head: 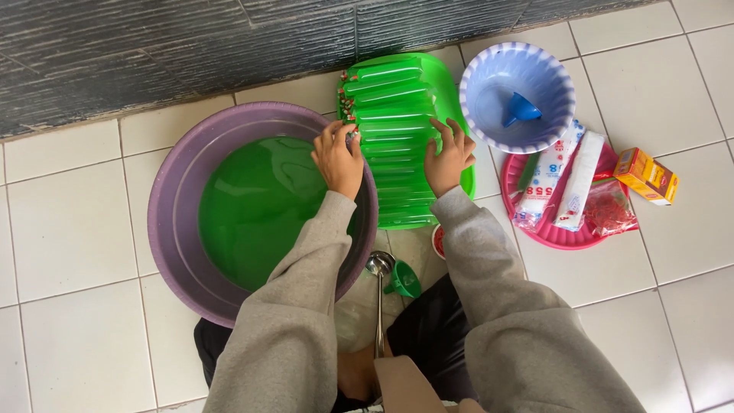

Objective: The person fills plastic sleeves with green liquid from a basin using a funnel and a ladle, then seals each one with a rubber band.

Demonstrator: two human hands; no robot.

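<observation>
A green tray (456, 115) on the tiled floor holds a row of several long clear bags filled with green liquid (391, 107), their ends tied at the left. My left hand (337, 157) pinches the tied end of one bag at the tray's left side. My right hand (448, 158) rests with spread fingers on the other end of the same bags. To the left stands a purple basin (172, 222) full of green liquid.
A pale blue bowl (489, 115) with a blue funnel (521, 109) sits at the back right. A pink plate (566, 235) carries plastic bag packs and red rubber bands; a yellow box (647, 175) lies beside it. A metal ladle (379, 291) and green funnel (404, 280) lie near my knees.
</observation>
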